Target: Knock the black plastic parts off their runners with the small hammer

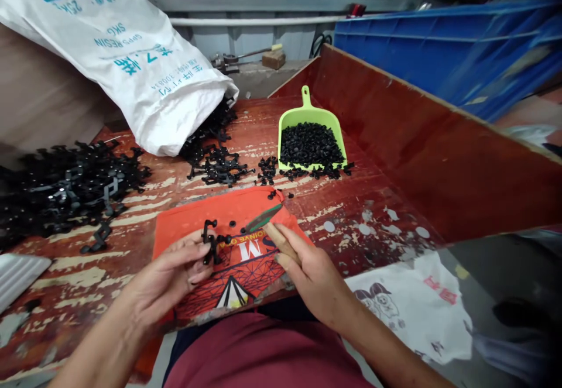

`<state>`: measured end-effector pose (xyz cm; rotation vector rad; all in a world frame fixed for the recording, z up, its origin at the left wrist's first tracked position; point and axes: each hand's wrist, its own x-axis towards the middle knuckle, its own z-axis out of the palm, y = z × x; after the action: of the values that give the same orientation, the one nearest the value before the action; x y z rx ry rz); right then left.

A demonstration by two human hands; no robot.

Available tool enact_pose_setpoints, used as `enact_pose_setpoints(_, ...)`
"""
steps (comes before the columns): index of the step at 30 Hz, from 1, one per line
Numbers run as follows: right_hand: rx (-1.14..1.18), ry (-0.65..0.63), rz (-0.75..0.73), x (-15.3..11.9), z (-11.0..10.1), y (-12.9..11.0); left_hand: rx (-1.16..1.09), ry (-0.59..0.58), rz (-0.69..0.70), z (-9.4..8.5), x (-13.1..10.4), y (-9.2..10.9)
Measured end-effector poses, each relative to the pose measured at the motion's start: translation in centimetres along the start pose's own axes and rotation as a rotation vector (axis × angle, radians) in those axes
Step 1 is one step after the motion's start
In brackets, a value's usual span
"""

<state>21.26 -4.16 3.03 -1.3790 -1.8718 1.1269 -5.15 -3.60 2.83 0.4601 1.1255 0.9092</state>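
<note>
My left hand (175,268) pinches a black plastic sprue piece (211,240) with small knobs, held up over an orange printed cloth (178,224). In my right hand (314,271) is a wooden-handled knife (277,239), its fingers wrapped around the handle. The greenish blade points up and left from the hand, apart from the sprue piece. Between the two lies a small black round part (232,223) on the cloth. A few more such bits rest near the cloth's far edge.
A lime dustpan (306,100) full of small black parts sits on the worn red table. Black sprues (65,186) pile up at left; more spill from a white sack (162,78). A reddish board (421,148) borders the right side, with a blue crate (408,48) beyond.
</note>
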Motion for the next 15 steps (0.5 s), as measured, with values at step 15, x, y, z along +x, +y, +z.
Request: enact_pose_setpoints(15,0.051,0.011,0.093,0.0,-0.3,1.6,0.022,0.205,0.217,1.4,4.2,1.2)
